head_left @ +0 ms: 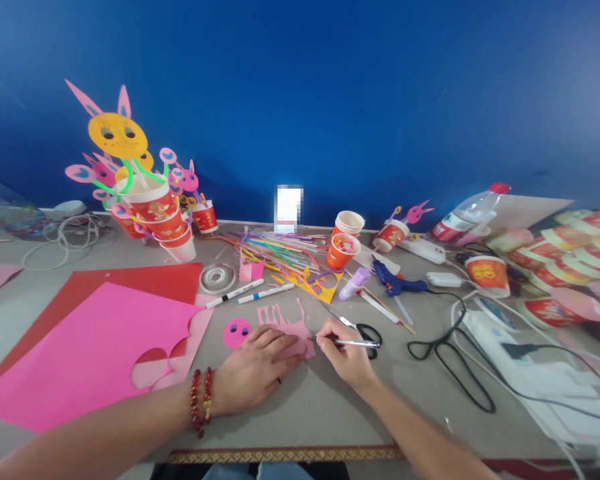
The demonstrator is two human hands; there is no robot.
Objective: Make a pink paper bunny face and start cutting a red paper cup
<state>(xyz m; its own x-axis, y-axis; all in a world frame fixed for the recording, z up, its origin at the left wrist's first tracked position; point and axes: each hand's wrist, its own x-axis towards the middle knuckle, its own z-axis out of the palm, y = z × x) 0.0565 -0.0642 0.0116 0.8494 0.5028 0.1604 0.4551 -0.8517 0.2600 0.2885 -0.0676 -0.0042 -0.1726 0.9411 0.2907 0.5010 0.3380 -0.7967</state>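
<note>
My left hand (257, 365) lies flat on a light pink paper scrap (293, 328), its fingers stretched out and pressing the scrap to the table. Shapes have been cut out of the scrap's upper edge. Between the thumb and fingers of my right hand (347, 357) is a slim silver pen (356, 343), its tip at the scrap's right edge. Just left of my left fingers sits a bright pink paper circle (237, 333) with eyes on it. Black-handled scissors (367, 333) lie behind my right hand, partly hidden by it.
Large pink paper (90, 353) and red paper (145, 283) cover the left. Behind are two markers (265, 293), a tape roll (217, 277), colourful pipe cleaners (280, 250), a glue stick (355, 283) and a blue glue gun (395, 279). Cup-and-rabbit crafts (153, 207) stand back left; cables (443, 347) spread right.
</note>
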